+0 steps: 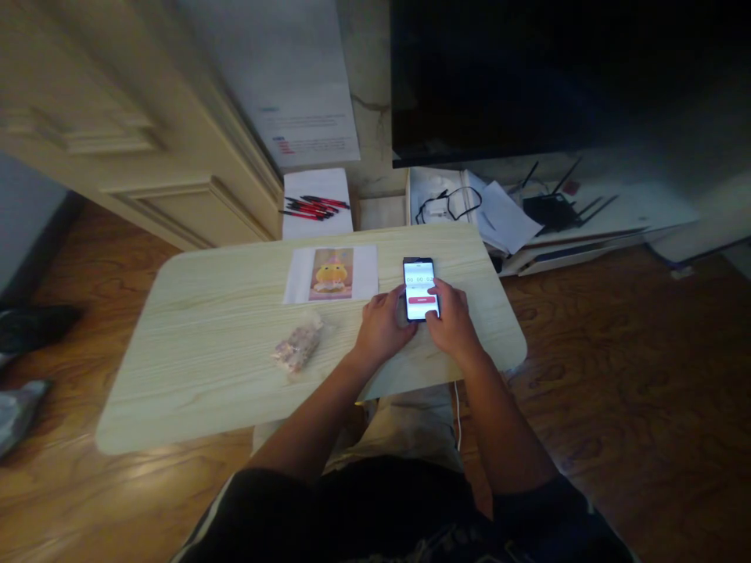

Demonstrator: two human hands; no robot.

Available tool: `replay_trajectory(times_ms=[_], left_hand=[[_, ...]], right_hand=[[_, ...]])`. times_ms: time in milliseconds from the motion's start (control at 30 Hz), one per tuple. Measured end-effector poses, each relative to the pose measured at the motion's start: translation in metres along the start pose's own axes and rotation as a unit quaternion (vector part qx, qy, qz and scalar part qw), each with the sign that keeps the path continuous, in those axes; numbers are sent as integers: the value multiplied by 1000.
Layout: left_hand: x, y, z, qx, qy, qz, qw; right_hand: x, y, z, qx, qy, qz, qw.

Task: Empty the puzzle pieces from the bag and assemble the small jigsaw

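Between my two hands a smartphone (pixel 418 313) is held over the table, its lit screen showing a timer and a red button. My left hand (pixel 382 324) is closed around the phone's left edge. On the other edge, my right hand (pixel 451 319) grips it with the fingers bent over the side of the screen. Left of the phone lies a white paper sheet (pixel 367 274) printed with a yellow cartoon figure. A clear plastic bag (pixel 299 344) of small pale and pinkish pieces, too small to make out, rests nearer to me on the table.
The light wooden table (pixel 193 336) has rounded corners. Behind it, several red and black pens (pixel 317 207) lie on white paper. A box with a black cable (pixel 449 205), loose papers (pixel 508 219) and a black router (pixel 551 213) stand below a large dark screen (pixel 563 78).
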State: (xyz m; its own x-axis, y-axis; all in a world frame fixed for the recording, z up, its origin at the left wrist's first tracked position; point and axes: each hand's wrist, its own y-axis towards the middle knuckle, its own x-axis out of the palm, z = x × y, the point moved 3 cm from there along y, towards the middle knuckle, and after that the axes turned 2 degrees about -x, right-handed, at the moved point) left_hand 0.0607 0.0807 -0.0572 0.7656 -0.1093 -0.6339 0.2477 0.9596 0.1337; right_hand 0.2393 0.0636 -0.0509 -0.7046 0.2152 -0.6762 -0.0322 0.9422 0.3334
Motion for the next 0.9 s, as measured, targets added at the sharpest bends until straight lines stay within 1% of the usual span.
replay_trajectory(times_ms=[167, 333, 400, 500, 600, 700, 800, 900], left_hand=[[10, 10, 2, -2, -1, 4, 1000], [20, 23, 9, 4, 4, 14, 1000], [21, 25, 16, 5, 7, 14, 1000], [15, 26, 28, 30, 4, 4, 1000], [-2, 19, 35, 59, 10, -4, 998], [-32, 4, 31, 77, 20, 9, 997], [-70, -20, 15, 62, 47, 29, 997], [-107, -47, -9, 29, 72, 74, 994]], right_hand=[[-3, 6, 9, 0, -2, 4, 1000], [-12, 12, 20, 18, 5, 6, 1000], [-18, 14, 18, 18, 0, 13, 1000], [-26, 15, 5, -21, 7, 22, 1000], [-25, 15, -16, -69, 43, 11, 997], [-11, 12, -37, -89, 75, -2, 993], [8, 9, -58, -105, 100, -14, 989], [29, 7, -83, -128, 112, -35, 985]])
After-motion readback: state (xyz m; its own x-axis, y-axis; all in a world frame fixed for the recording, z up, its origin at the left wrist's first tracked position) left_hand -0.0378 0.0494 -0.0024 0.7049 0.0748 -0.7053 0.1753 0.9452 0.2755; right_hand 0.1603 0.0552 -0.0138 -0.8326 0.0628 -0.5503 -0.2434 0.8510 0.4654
